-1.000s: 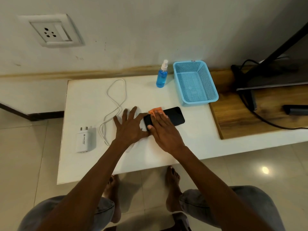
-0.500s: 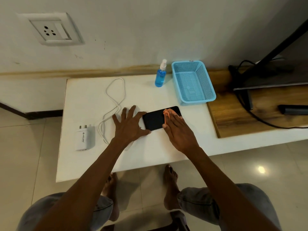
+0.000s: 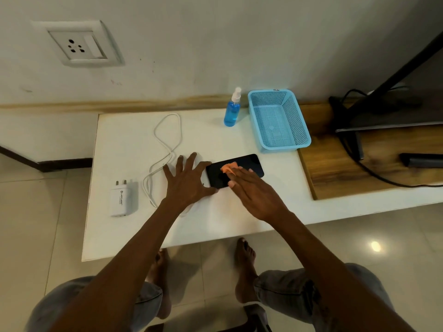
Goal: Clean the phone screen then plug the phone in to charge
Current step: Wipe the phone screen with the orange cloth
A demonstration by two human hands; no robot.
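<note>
Black glass of the phone (image 3: 242, 164) lies screen-up on our white table (image 3: 124, 144), near the middle and just in front of the blue basket (image 3: 279, 121). An orange cloth (image 3: 229, 167) sits bunched on the screen, pinned under the flat, extended fingers of our right hand (image 3: 256, 192); nothing is clenched, the palm simply presses down. Our left hand (image 3: 188, 182) lies spread wide on the table at the phone's left end, its thumb touching the phone's near corner, fingers splayed and holding nothing. Just left of that hand the white cable (image 3: 165, 149) loops across the table, and the white charger (image 3: 121, 200) lies on its back beyond it, apart from the cable's loops. A blue spray bottle (image 3: 232, 111) stands upright beside the basket's left wall. On the wall above and to the left is a white socket (image 3: 76, 45).
</note>
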